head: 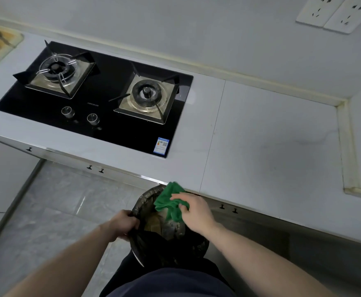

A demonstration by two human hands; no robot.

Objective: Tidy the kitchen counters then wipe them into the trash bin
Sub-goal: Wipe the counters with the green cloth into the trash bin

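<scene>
Right hand (193,211) clamped on green cloth (168,201), thumb and fingers pinching bunched fabric, held over open mouth of trash bin (141,202) right at counter (261,146) front edge. Cloth touching counter lip at its far corner, rest hanging just ahead and left of the hand, above bin interior. Left hand (124,225) closed round bin's near-left rim, fingers curled over black liner, approx level w/ right hand and just left of it across the bin opening. Bin tilted toward counter, dark liner, brownish debris inside below cloth. Counter surface pale grey, w/ seam line running away from right hand. Gas hob (102,116) well beyond left hand, two burners, two knobs, blue label at corner nearest the hands. Sink (14,42) edge far left beyond hob. Wall sockets (333,13) far beyond right hand, upper right. Cabinet handles (228,208) just right of right hand, under counter edge.
</scene>
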